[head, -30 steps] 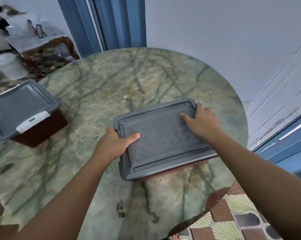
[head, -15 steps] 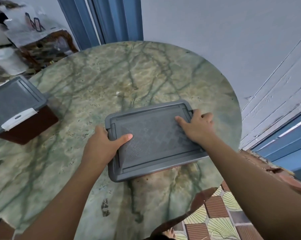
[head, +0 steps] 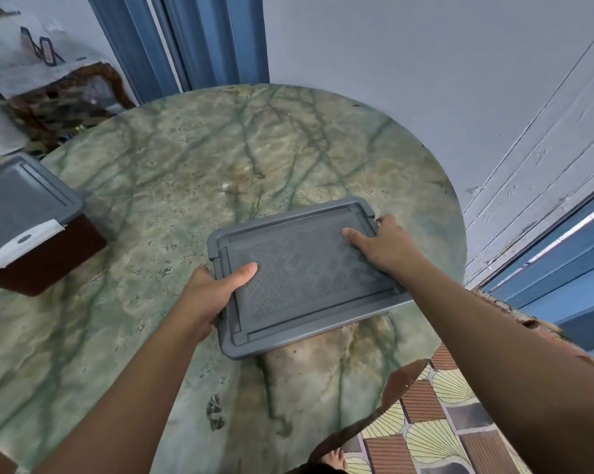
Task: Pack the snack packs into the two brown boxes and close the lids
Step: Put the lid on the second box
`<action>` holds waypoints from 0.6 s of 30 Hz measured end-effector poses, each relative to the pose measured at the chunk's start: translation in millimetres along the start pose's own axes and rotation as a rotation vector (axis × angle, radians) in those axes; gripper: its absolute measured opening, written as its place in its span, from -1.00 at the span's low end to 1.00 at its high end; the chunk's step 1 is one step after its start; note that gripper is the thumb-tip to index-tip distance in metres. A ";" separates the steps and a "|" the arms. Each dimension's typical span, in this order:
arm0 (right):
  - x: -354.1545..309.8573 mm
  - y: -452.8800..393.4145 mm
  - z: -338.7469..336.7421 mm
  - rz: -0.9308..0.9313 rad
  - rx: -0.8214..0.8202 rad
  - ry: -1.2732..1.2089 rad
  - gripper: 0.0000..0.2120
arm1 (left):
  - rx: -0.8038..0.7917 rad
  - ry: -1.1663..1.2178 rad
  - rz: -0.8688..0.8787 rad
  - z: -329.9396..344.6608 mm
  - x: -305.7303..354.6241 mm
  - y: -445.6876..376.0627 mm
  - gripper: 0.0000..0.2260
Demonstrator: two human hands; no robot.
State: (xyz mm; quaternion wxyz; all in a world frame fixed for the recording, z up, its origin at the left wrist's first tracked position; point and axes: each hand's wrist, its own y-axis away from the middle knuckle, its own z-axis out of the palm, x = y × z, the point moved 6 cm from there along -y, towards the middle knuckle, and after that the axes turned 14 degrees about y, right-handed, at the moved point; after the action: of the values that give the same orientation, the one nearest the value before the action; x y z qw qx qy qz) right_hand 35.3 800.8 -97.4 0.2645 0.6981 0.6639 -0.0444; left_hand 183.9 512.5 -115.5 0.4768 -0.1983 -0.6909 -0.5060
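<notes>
A grey textured lid covers the near box at the table's middle right; the brown box under it is hidden. My left hand grips the lid's left edge, thumb on top. My right hand grips the lid's far right corner, thumb lying on its surface. A second brown box stands at the left edge of the table with its grey lid on and a white clasp at the front. No snack packs are in sight.
The round green marble table fills the view. A white wall and blue door frame stand behind it. A cluttered wooden stand is at far left. Patterned floor tiles show at lower right.
The view has shifted, so the left box sits nearer the frame's left edge. Both hands stay on the grey lid in the same grip.
</notes>
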 end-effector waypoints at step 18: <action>-94.8 61.3 73.3 -0.002 -0.053 -0.199 -0.20 | 0.154 -0.128 0.037 -151.9 14.9 -13.4 -0.34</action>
State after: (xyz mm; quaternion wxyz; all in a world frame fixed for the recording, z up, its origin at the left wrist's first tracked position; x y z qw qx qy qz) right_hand 103.9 685.1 -102.0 0.3474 0.6823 0.6360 -0.0963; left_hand 236.4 368.9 -104.5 0.4549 -0.2057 -0.7530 -0.4286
